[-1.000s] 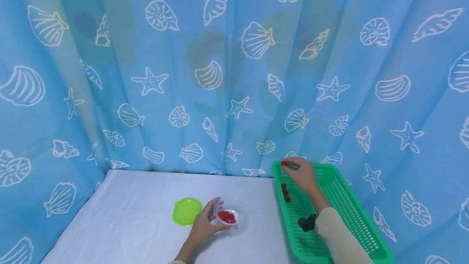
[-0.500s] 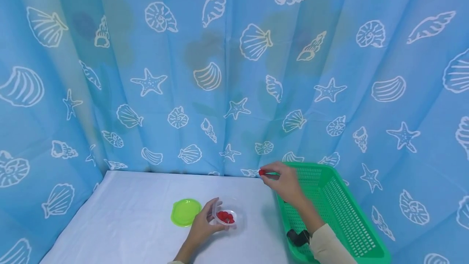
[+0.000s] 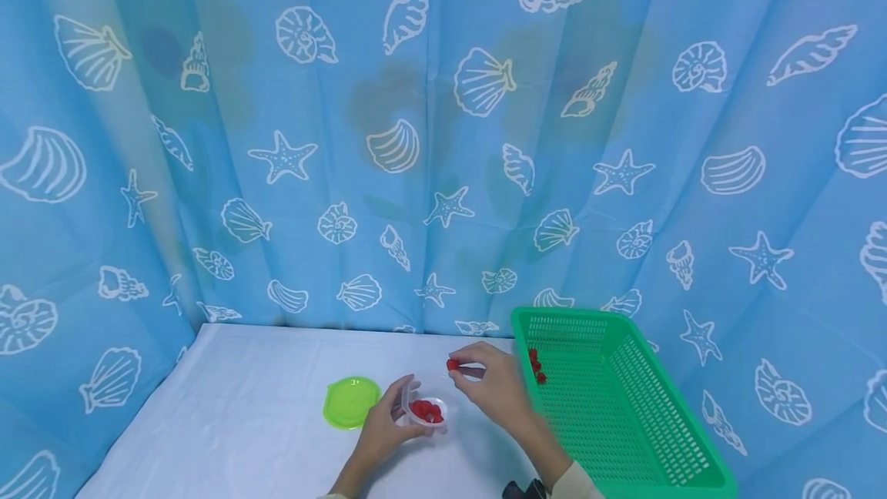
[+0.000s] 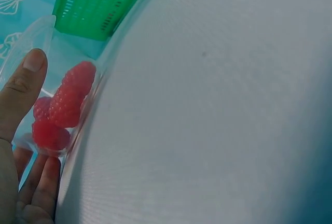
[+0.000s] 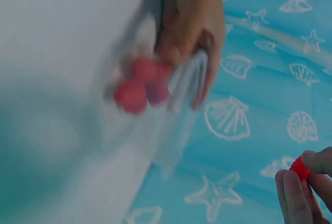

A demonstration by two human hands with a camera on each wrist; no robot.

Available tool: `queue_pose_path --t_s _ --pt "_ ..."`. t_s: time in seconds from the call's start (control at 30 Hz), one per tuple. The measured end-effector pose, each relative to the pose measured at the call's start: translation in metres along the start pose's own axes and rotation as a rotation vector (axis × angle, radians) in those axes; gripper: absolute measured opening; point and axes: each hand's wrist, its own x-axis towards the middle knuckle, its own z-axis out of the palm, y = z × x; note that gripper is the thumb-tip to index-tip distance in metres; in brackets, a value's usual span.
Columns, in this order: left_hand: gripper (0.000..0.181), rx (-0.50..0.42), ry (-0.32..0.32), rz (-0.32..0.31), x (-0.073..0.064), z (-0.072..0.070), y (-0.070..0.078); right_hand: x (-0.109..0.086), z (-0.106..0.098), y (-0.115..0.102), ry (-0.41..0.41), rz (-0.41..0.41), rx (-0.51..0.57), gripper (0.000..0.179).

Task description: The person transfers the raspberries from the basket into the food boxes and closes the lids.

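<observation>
A clear plastic tub (image 3: pixel 442 416) stands on the white table with several red raspberries (image 4: pixel 66 99) inside. My left hand (image 3: pixel 388 423) grips its left side, thumb and fingers curled round the wall. Between thumb and fingertips, my right hand (image 3: pixel 493 385) pinches a single raspberry (image 5: pixel 299 169), held to the upper right of the tub and apart from it. More raspberries (image 3: pixel 537 366) lie along the left inner side of the green basket (image 3: pixel 624 399). Just left of the left hand, a lime-green lid (image 3: pixel 352 402) lies flat on the table.
The green basket, with slotted walls, takes up the table's right side. A blue curtain (image 3: pixel 430 175) printed with white shells closes off the back and both sides. White cloth covers the table (image 3: pixel 263 399). A black wrist-worn device (image 3: pixel 524 490) sits by the right sleeve.
My right hand has carried the raspberry leftward and down from over the basket's far left corner toward the tub. The left hand and the tub have stayed in place.
</observation>
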Motion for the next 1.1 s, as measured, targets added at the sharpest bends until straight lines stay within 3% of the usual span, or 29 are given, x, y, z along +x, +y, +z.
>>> queue_pose_path --t_s 0.27,0.53,0.83,1.1 --pt "0.093 0.023 0.016 0.005 0.0 0.0 0.002 -0.009 0.037 0.013 -0.011 0.046 0.107 0.02" --pt "0.091 -0.006 0.004 0.008 -0.001 0.0 0.002 -0.011 0.057 0.029 -0.031 0.071 0.14 0.019" --pt "0.094 -0.015 -0.001 0.012 -0.002 -0.001 0.003 -0.011 0.071 0.043 -0.159 0.047 0.083 0.019" --pt "0.093 0.002 0.0 0.017 -0.003 -0.002 0.002 -0.011 0.077 0.044 -0.208 0.028 0.04 0.018"
